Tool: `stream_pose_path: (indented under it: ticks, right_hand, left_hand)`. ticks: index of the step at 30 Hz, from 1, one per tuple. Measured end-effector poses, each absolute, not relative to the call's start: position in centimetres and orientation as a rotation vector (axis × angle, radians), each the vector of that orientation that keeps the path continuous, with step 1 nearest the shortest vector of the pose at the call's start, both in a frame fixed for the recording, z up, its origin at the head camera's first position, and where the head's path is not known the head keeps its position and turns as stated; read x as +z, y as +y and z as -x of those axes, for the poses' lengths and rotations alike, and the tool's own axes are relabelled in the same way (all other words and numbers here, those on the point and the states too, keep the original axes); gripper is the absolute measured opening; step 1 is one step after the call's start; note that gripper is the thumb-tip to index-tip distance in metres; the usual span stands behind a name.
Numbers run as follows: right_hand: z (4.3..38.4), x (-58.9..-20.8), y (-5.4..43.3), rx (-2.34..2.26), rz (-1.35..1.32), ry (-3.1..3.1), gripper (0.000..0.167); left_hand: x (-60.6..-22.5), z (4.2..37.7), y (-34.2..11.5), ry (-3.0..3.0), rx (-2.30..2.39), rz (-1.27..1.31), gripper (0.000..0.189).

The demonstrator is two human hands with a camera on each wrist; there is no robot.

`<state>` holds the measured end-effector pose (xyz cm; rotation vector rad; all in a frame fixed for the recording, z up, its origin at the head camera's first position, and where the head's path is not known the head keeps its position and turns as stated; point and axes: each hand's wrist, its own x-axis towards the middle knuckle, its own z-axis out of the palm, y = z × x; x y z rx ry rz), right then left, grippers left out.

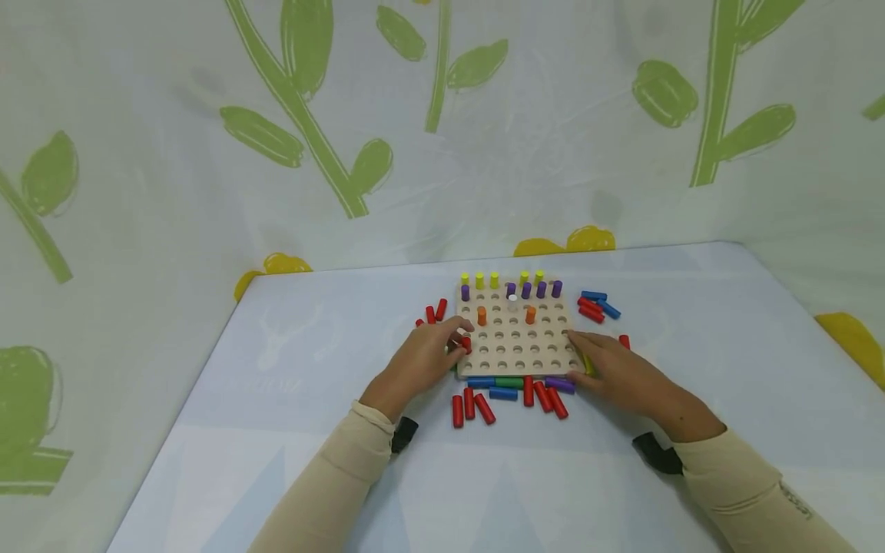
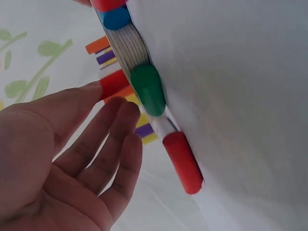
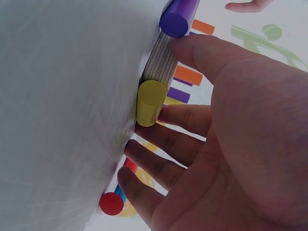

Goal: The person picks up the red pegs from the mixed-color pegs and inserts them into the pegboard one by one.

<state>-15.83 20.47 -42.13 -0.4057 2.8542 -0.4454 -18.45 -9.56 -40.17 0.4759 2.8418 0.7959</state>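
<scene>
Left hand (image 1: 422,353): grip pinches red peg (image 1: 466,345) at left edge of pegboard (image 1: 508,342). Right hand (image 1: 615,369): grip relaxed, likely steadying right edge.

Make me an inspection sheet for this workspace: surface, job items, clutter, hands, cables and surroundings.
Surface: pale table with faint printed shapes.
Job items: holed board with yellow, purple, orange and white standing pegs; many holes unfilled. Loose pegs, mostly red, lie around it.
Clutter: nothing seen beyond those loose pegs.
Left hand: pinches a red peg at the board's left side.
Right hand: at the board's right edge, beside a yellow peg; holds nothing.
Cables: nothing seen.
Surroundings: pale backdrop printed with green plants.
</scene>
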Motion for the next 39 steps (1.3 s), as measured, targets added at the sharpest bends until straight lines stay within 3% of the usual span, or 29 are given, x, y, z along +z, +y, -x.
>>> stream_pose_path:
  ticks: [8, 24, 39]
  right_hand:
    - [15.8, -42.3, 20.4, -0.438, 0.373, 2.845, 0.079]
    - [15.8, -42.1, 20.5, -0.426, 0.383, 2.862, 0.080]
    - [15.8, -42.2, 20.3, -0.435, 0.373, 2.848, 0.081]
  left_hand:
    - [-39.7, 19.0, -11.1, 2.926, 0.796, -0.444, 0.035]
    - [-39.9, 20.1, -13.3, 2.938, 0.721, -0.061, 0.030]
    - [-40.4, 20.1, -13.6, 2.875, 0.600, 0.039, 0.044]
